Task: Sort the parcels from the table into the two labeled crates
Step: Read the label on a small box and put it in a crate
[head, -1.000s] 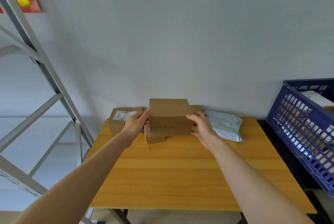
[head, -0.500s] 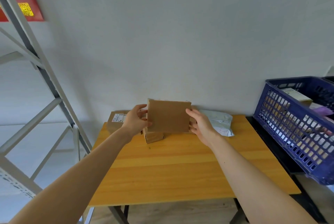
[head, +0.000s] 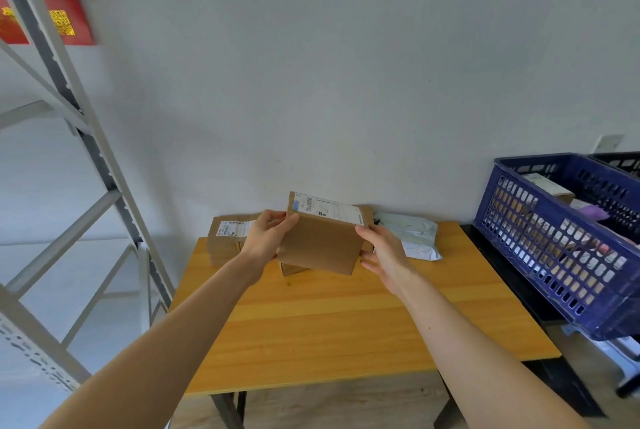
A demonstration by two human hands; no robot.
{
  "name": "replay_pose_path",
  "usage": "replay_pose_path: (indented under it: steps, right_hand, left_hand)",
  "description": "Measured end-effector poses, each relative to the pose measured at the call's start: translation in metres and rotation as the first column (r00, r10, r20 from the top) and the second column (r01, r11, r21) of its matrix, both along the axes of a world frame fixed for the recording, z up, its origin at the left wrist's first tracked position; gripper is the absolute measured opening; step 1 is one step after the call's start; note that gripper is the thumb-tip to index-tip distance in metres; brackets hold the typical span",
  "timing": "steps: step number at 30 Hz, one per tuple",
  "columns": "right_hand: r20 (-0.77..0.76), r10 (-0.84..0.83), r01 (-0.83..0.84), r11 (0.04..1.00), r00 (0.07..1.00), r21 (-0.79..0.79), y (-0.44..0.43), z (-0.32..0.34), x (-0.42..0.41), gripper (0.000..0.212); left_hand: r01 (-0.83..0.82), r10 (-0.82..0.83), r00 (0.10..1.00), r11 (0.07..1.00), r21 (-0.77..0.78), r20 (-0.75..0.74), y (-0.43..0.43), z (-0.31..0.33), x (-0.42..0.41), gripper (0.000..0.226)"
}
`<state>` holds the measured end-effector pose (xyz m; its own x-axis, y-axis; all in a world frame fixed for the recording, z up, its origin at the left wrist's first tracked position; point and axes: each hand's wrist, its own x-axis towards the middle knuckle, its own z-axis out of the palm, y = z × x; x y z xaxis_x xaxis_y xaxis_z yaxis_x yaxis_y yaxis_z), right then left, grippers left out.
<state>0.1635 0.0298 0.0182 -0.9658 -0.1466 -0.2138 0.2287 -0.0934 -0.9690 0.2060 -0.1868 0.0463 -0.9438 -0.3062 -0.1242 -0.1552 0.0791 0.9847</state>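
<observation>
Your left hand (head: 265, 238) and right hand (head: 384, 252) hold a parcel (head: 318, 245) between them above the rear of the tabletop (head: 329, 324); a small box (head: 292, 268) sits beneath it; a stack of boxes (head: 225, 238) lies to its left, a mailer bag (head: 412, 236) to its right; the crate (head: 554, 248) stands right of the tabletop; a rack (head: 86, 138) stands left.

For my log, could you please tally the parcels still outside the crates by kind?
Boxes: 3 (held box, left box, low box)
Mailer: 1
Total: 4 in plain view; stacked or hidden ones cannot be ruled out.
</observation>
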Motion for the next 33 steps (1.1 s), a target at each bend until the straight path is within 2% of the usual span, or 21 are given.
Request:
replay_pose_path:
  steps: [2,7,10,13,18,21,24,26,29,33]
  right_hand:
    - [0.014,0.022,-0.021,1.0,1.0,-0.014,-0.003,0.001,0.005,0.016]
    - [0.011,0.013,-0.013,0.997,1.0,-0.074,-0.02,0.007,0.016,0.008]
    - [0.035,0.002,0.003,0.991,0.999,-0.132,-0.033,0.008,0.023,0.017]
    - [0.042,-0.009,0.017,0.981,0.999,-0.191,-0.044,0.009,0.029,0.034]
    - [0.014,0.039,-0.035,0.981,0.999,-0.19,-0.047,0.012,0.032,0.039]
    - [-0.065,0.022,-0.027,0.996,0.998,-0.083,-0.041,0.015,0.027,0.037]
    - [-0.144,0.051,-0.047,0.998,0.988,0.034,-0.034,0.017,0.022,0.04]
    - [-0.158,0.112,-0.108,0.993,0.981,0.039,-0.031,0.022,0.02,0.03]
    - [-0.128,0.198,-0.201,0.979,0.972,-0.017,-0.031,0.023,0.017,0.039]
    - [-0.147,0.259,-0.271,0.96,0.955,-0.068,-0.033,0.025,0.015,0.04]
  left_hand:
    - [0.01,-0.01,1.0,1.0,-0.016,-0.005,0.0,0.001,0.002,0.042]
    - [0.062,-0.062,0.998,0.996,-0.067,0.015,0.006,0.008,0.006,0.055]
    - [0.039,-0.039,0.999,0.998,-0.039,0.022,0.005,0.01,0.006,0.058]
    - [-0.061,0.061,0.998,0.998,0.019,-0.004,0.01,0.011,0.001,0.062]
    - [-0.175,0.183,0.979,0.98,0.098,-0.086,0.009,0.009,-0.007,0.055]
    - [-0.112,0.125,0.986,0.987,0.116,-0.112,0.001,0.009,-0.008,0.051]
    - [0.041,-0.032,0.995,0.995,0.092,-0.095,-0.011,0.007,-0.004,0.056]
    - [0.14,-0.134,0.989,0.984,0.105,-0.067,-0.019,0.006,-0.004,0.071]
    - [0.203,-0.198,0.978,0.972,0.115,-0.059,-0.023,0.004,-0.006,0.086]
    - [0.122,-0.12,0.992,0.982,0.145,-0.023,-0.021,0.002,-0.013,0.069]
